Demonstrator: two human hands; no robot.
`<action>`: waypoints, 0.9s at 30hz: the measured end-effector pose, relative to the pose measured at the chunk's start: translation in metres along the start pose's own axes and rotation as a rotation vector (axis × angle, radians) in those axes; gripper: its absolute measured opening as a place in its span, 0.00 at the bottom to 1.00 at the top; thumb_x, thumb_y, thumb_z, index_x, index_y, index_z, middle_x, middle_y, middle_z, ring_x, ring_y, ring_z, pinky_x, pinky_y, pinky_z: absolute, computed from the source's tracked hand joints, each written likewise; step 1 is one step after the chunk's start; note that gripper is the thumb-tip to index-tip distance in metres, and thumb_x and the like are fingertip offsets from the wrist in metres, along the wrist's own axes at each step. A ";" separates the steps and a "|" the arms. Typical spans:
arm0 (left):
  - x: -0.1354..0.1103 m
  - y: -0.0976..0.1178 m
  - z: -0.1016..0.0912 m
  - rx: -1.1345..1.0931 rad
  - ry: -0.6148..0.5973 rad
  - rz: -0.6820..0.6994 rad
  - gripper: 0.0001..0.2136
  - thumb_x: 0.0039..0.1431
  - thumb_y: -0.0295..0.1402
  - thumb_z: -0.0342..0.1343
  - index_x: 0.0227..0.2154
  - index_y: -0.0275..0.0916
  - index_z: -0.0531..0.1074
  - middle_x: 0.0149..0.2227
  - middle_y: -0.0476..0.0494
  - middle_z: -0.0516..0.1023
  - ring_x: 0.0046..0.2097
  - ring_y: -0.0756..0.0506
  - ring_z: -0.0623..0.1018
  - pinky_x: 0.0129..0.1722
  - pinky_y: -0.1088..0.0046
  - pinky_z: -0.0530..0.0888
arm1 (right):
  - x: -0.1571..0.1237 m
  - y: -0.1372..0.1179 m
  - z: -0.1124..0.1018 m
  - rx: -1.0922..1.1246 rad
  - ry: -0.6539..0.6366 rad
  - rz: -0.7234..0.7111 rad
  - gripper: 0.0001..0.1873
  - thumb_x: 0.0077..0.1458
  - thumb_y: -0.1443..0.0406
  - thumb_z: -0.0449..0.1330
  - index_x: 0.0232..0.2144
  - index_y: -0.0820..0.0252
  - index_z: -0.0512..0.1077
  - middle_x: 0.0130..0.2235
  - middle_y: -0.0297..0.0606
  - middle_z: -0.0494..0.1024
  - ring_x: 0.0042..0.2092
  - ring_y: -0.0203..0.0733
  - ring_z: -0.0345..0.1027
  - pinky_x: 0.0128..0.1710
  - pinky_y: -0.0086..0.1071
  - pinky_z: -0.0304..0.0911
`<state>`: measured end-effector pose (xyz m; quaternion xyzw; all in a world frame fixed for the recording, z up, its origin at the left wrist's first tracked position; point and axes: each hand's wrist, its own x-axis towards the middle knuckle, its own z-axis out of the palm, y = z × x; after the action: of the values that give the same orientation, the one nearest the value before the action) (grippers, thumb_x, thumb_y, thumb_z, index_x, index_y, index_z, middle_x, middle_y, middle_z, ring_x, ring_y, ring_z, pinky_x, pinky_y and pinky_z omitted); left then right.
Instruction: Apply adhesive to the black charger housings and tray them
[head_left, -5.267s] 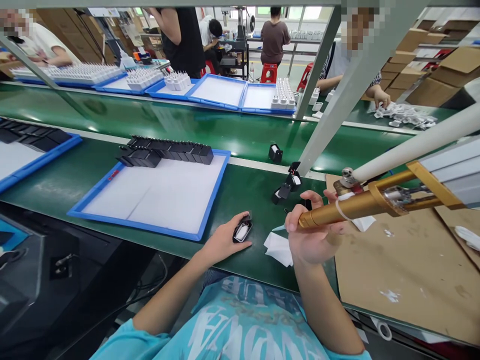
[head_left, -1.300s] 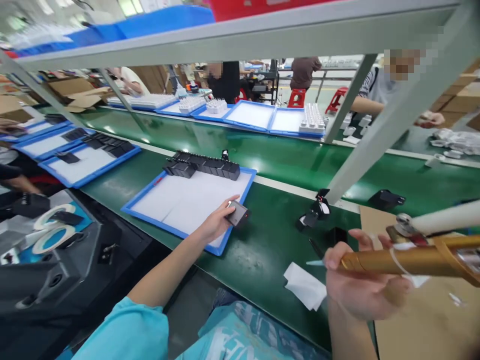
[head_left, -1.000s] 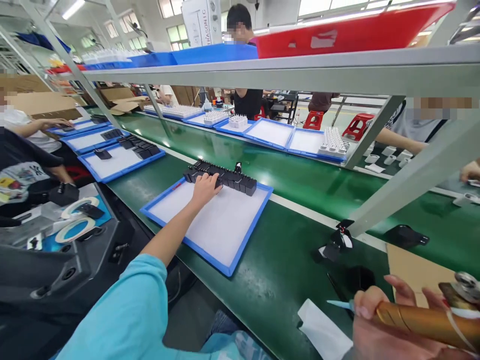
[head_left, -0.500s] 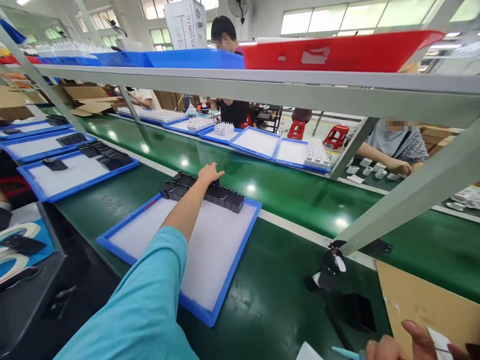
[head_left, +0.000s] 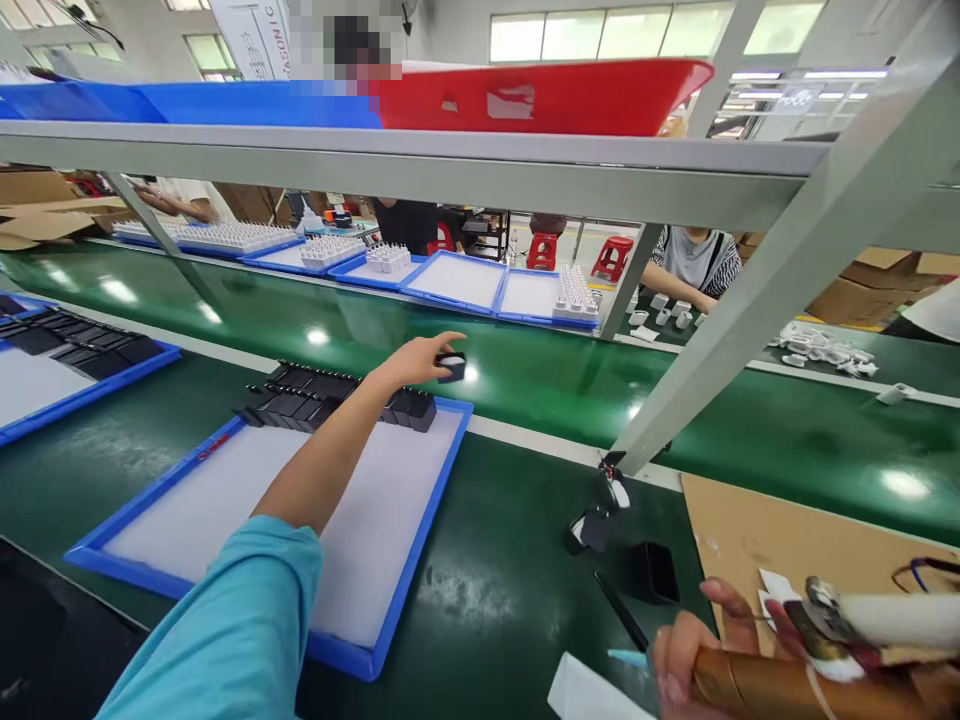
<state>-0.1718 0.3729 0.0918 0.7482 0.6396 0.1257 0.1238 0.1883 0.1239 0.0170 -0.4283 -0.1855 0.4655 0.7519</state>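
Note:
My left hand (head_left: 415,362) reaches out past the far edge of a blue-rimmed tray (head_left: 420,530) and pinches a small black case (head_left: 451,367) with a pale face. Rows of similar black cases (head_left: 300,395) stand along the tray's far end, beside my left wrist. At the lower right, my right hand (head_left: 682,650) has its fingers curled around a slim tool with a light-blue pointed tip (head_left: 628,657). A brown cylinder (head_left: 795,685) and a white-and-metal part cover much of that hand, and I cannot tell whether it touches them.
A green conveyor (head_left: 525,360) runs across behind the tray. A slanted metal post (head_left: 720,310) rises on the right under a shelf (head_left: 450,180). An open black case (head_left: 654,573), a black pen-like stick (head_left: 621,612) and cardboard (head_left: 795,520) lie on the bench. A co-worker (head_left: 690,265) sits opposite.
My left hand has lifted away from the rows of cases with one black case in its fingers. The view has turned right, bringing more of my right hand and the brown cylinder into sight.

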 end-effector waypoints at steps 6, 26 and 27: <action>-0.093 0.091 0.045 -0.394 -0.358 0.533 0.30 0.47 0.27 0.60 0.56 0.52 0.68 0.45 0.50 0.80 0.43 0.41 0.79 0.43 0.71 0.70 | -0.018 -0.006 0.015 0.008 -0.287 -0.304 0.24 0.49 0.43 0.49 0.42 0.45 0.71 0.44 0.37 0.71 0.17 0.32 0.60 0.13 0.34 0.54; -0.221 0.128 0.169 -0.605 0.005 -0.014 0.54 0.46 0.47 0.67 0.68 0.48 0.34 0.68 0.37 0.51 0.67 0.35 0.57 0.64 0.53 0.58 | -0.024 -0.011 0.018 0.105 -0.454 -0.293 0.24 0.51 0.48 0.55 0.48 0.49 0.65 0.44 0.35 0.70 0.18 0.31 0.65 0.16 0.32 0.57; -0.220 0.131 0.173 -0.613 0.027 -0.043 0.53 0.47 0.46 0.66 0.68 0.49 0.36 0.67 0.37 0.55 0.65 0.36 0.60 0.62 0.54 0.61 | -0.024 -0.010 0.018 0.105 -0.456 -0.294 0.24 0.51 0.48 0.55 0.48 0.49 0.65 0.44 0.35 0.70 0.18 0.32 0.65 0.16 0.32 0.56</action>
<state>-0.0239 0.1311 -0.0317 0.6605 0.5890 0.3204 0.3379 0.1697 0.1101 0.0386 -0.2411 -0.3858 0.4447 0.7715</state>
